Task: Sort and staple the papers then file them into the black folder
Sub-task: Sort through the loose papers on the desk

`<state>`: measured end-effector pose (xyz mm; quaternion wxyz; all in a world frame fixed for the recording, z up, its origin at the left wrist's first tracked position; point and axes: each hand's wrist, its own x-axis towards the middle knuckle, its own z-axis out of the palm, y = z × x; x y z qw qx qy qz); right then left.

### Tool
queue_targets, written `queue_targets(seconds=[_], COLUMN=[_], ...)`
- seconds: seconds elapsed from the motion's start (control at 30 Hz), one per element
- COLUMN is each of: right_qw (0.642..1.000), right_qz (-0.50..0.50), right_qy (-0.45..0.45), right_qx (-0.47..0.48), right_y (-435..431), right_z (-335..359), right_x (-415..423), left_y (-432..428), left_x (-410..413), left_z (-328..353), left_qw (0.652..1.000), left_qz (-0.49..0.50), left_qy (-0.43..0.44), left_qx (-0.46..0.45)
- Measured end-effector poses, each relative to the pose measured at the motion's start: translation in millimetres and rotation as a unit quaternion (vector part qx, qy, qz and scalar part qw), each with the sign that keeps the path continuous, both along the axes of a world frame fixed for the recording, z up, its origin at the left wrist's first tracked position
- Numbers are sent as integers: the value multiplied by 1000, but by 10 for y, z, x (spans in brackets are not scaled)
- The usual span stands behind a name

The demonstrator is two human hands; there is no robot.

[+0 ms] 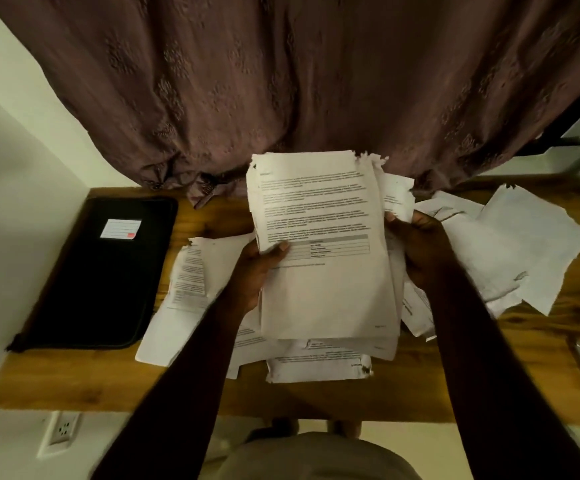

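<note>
Paper stack [323, 237] gripped by left hand [253, 271] and right hand [420, 247], fingers curled round its edges, above wooden desk [108, 382]; black folder [101, 271] lies closed at left.

One black folder [101, 282], two hands [257, 271] [420, 249], uncountably many papers [326, 292].

Paper stack [319, 237] between both hands, above desk [108, 375]

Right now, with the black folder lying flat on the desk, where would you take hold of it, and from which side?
Probably the near short edge of the black folder, coming from the front of the table. It lies flat and closed, so fingers must slide under an edge. Its near left corner reaches the table's edge, while loose papers lie close along its right side.
</note>
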<state>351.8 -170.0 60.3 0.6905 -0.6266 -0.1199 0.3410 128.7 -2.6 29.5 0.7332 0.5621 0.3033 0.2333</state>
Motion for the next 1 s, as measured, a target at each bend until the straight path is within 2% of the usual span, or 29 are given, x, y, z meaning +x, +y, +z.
queue_targets(seconds=[0.2, 0.23, 0.33, 0.47, 0.6, 0.77, 0.83, 0.9, 1.0], right_qw=[992, 991, 989, 986, 989, 980, 972, 970, 973], right_qz=[46, 74, 149, 140, 144, 189, 218, 223, 199], right_qy=[113, 107, 11, -86, -17, -50, -37, -28, -44], right_qx=[21, 16, -12, -31, 11, -50, -76, -91, -110], right_y=[6, -2, -11, 79, 152, 121, 80, 53, 84], right_z=[-108, -137, -246, -410, -432, -519, -574, -642, -714], right_x=[-94, -121, -189, -252, -278, -320, -328, -351, -437], left_y=[-138, -161, -203, -207, -208, -183, -164, -146, -59], left_x=[-11, -28, -64, -72, -67, -65, -85, -131, -244], left_z=[-142, -151, -174, -208, -200, -208, -275, -348, -451], left_qw=[998, 998, 995, 995, 994, 998, 999, 997, 972], left_qz=[28, 36, 53, 58, 111, 34, 32, 24, -10], left_qy=[31, 35, 36, 0, -17, -25, 16, 78, 215], left_qx=[40, 47, 73, 87, -8, -48, -38, 11, 97])
